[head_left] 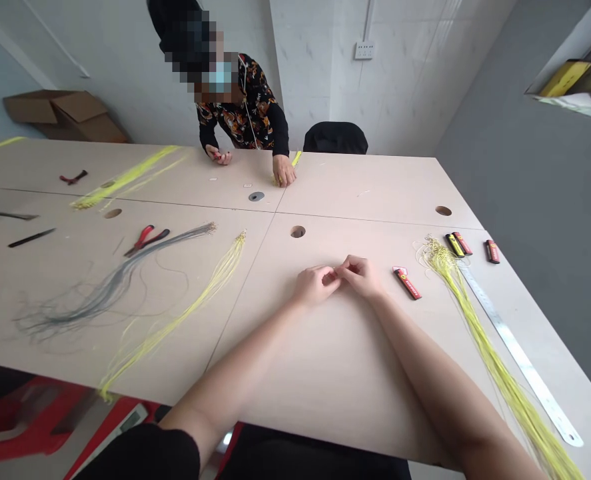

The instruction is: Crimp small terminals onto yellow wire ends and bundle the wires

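Near the middle of the pale table (285, 360), my left hand (316, 285) and my right hand (360, 275) meet at the fingertips, thumbs and forefingers pinched together. Whatever lies between them is too small to make out. Just right of my right hand lies a red and black lighter (408, 284), with a small red-and-white piece at its upper end. A bundle of yellow cords (215, 277) stretches across the table left of my left hand. Farther right lies a thicker yellow cord bundle (462, 300), with a tangled far end.
A steel ruler (520, 357) lies along the right bundle, below several more lighters (458, 244). Grey cords (125, 277) and red-handled pliers (145, 240) are on the left. Across the table, a person (255, 107) handles something yellow. A cable hole (298, 231) opens beyond my hands.
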### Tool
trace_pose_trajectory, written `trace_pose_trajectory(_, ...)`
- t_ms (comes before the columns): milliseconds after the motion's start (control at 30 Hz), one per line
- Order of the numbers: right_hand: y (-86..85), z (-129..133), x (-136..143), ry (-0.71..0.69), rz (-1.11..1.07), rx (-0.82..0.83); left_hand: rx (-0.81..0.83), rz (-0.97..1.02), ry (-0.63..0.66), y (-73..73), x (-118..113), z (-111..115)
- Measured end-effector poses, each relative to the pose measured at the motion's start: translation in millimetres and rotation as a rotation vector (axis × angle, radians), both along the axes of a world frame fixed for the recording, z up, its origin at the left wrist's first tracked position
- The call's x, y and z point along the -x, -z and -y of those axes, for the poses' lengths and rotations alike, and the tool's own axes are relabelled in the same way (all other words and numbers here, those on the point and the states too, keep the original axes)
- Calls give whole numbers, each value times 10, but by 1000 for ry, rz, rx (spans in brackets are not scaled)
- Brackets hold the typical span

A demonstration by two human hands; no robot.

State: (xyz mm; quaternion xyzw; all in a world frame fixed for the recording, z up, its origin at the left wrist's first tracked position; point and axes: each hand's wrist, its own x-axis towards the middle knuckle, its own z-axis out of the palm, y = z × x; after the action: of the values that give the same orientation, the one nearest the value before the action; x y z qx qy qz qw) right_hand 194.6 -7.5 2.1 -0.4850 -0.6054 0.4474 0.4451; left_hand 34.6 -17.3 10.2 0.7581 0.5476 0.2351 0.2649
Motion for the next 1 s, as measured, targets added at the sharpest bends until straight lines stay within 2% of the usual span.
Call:
trace_pose_trajectory(267, 3, -3, 12, -12, -55, 21, 54, 283, -35, 138, 47, -51)
trace_pose_trajectory(567, -29, 1, 20, -35, -70, 88, -4, 331, -41, 109, 37, -61)
trace_pose_trajectory(667, -26, -1, 21, -45, -62, 111, -84, 333, -44, 109, 43, -47)
trace_pose_trajectory(867, -31, 10, 26, -41, 0, 98, -370, 218, -3, 138, 63, -54)
trace_pose_trajectory(1000, -45, 29, 41, -72, 57, 65, -458, 193, 25, 146, 75, -65)
